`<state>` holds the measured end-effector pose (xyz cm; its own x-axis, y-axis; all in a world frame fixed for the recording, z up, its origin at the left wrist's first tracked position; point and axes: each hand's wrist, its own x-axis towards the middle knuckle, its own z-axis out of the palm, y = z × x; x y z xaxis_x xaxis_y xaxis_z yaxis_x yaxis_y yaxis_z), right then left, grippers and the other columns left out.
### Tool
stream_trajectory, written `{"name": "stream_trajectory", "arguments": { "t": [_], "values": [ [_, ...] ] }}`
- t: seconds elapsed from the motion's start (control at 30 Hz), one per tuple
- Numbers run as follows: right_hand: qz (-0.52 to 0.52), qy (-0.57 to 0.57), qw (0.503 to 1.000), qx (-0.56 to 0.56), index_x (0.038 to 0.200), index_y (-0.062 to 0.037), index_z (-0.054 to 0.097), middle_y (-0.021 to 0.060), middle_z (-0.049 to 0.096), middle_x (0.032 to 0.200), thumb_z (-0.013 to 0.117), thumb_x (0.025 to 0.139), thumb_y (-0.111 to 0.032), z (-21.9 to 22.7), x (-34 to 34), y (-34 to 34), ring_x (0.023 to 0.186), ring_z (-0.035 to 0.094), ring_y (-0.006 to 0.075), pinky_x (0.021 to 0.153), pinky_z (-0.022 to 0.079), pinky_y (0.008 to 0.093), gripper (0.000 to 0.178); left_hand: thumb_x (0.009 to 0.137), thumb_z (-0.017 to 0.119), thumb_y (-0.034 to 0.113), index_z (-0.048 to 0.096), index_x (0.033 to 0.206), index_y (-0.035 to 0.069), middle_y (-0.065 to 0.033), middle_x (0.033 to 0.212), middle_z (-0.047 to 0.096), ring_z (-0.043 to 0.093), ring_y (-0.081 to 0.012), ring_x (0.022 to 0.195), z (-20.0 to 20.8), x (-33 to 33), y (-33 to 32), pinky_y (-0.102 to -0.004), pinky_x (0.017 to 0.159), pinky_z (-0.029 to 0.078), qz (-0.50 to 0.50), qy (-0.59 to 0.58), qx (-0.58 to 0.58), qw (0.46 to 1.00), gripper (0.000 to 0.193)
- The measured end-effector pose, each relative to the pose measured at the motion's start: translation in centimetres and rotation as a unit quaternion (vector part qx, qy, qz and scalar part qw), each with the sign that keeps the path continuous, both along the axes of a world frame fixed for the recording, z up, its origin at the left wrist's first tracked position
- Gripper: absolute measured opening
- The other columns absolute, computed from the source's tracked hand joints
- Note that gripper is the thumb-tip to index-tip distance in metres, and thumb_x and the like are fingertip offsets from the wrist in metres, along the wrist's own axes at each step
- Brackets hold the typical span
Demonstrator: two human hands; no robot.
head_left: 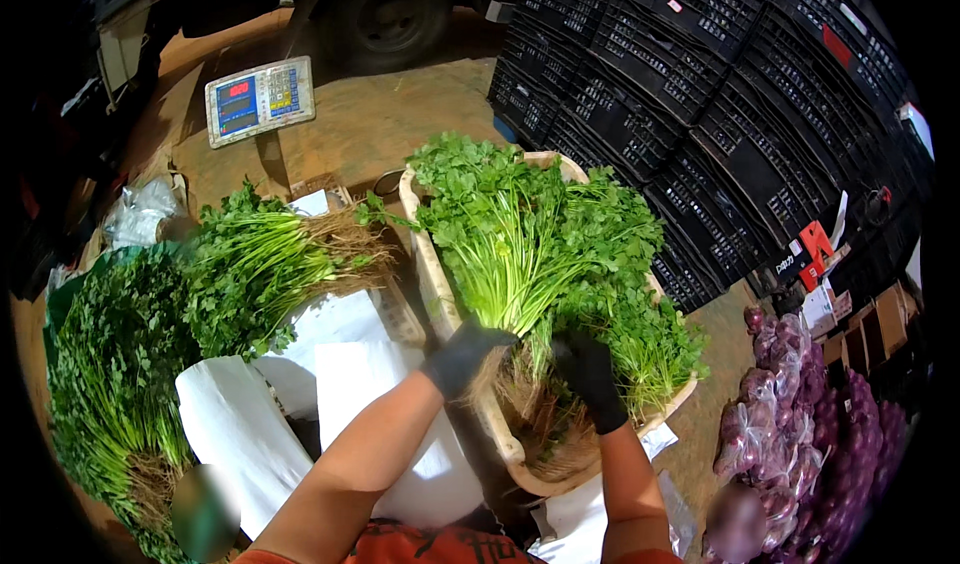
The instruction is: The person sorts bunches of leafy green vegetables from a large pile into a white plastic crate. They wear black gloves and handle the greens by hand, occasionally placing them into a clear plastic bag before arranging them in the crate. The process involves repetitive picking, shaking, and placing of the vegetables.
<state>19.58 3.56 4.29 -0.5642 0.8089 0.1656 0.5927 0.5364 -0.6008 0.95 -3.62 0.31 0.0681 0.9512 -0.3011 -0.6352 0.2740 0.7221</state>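
Note:
A large cream plastic crate [428, 264] stands in front of me, heaped with leafy Chinese celery [505, 264] whose pale stems run down toward me. My left hand [468, 356], in a black glove, closes around the stem bases near the crate's left rim, its thumb pointing right. On the right, my gloved right hand [588, 369] curls at the lower stems, inside the crate; its fingertips are partly hidden. Brown stringy roots [520, 384] hang between the two hands. To the left, another rooted celery bunch [270, 264] lies beside white sheets [365, 384].
A scale display [260, 102] rises on a post behind the celery. More celery [115, 364] is piled at far left. Stacked black crates [690, 94] form a wall at the back right. Net bags of purple onions [780, 414] lie to the right. A vehicle wheel [388, 22] shows behind.

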Motion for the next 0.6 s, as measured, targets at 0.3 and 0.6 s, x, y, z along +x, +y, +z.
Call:
{"name": "stream_trajectory", "arguments": {
  "t": [0.3, 0.6],
  "values": [
    [-0.134, 0.13, 0.941, 0.282, 0.084, -0.0031, 0.054, 0.0098, 0.052, 0.065, 0.067, 0.069, -0.016, 3.9, -9.6, -0.6, 0.06, 0.054, 0.0247, 0.053, 0.042, 0.0315, 0.024, 0.071, 0.058, -0.003, 0.037, 0.112, -0.002, -0.0099, 0.102, 0.049, 0.05, -0.0175, 0.09, -1.8, 0.9, 0.8, -0.0267, 0.078, 0.042, 0.098, 0.082, 0.081, 0.988, 0.047],
    [-0.067, 0.113, 0.917, 0.376, 0.081, -0.0013, 0.051, 0.0131, 0.053, 0.073, 0.059, 0.073, -0.008, 2.4, -9.9, 1.5, 0.061, 0.053, 0.0239, 0.054, 0.043, 0.0336, 0.014, 0.074, 0.062, 0.009, 0.016, 0.125, -0.002, -0.0168, 0.117, 0.041, 0.043, -0.0232, 0.107, -3.5, 0.3, 1.5, -0.032, 0.091, 0.034, 0.054, 0.106, 0.068, 0.991, 0.069]
  ]
}}
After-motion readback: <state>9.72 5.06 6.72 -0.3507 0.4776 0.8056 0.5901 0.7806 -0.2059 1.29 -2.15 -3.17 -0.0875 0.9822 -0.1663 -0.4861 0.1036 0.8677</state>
